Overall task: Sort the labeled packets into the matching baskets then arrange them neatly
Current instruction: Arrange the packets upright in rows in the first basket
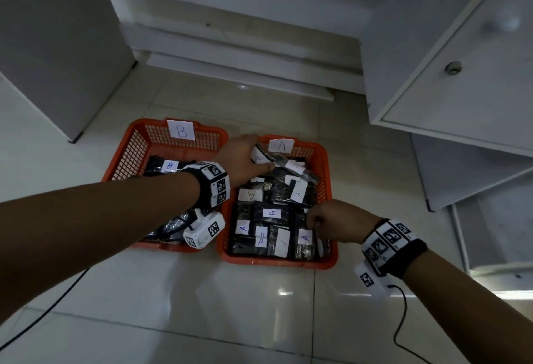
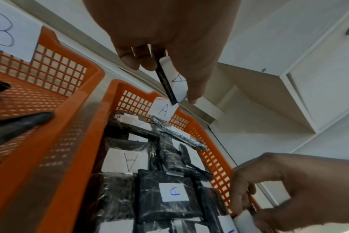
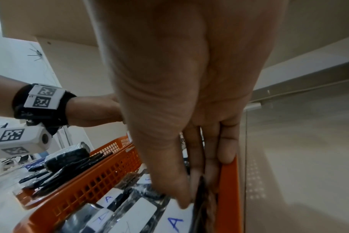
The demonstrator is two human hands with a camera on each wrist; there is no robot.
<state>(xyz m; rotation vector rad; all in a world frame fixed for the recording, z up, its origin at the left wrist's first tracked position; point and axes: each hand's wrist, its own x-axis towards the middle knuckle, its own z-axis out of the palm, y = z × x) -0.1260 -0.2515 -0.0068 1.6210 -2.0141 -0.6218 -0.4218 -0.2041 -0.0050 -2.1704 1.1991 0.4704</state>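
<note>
Left hand: pinches A packet above far end of A basket, centre frame. Packet edge-on, long axis down toward basket. Right hand: fingers curled on upright packet by right wall. Advice: lay packet flat, label up, in row.

Glossy floor tiles, plastic baskets
</note>
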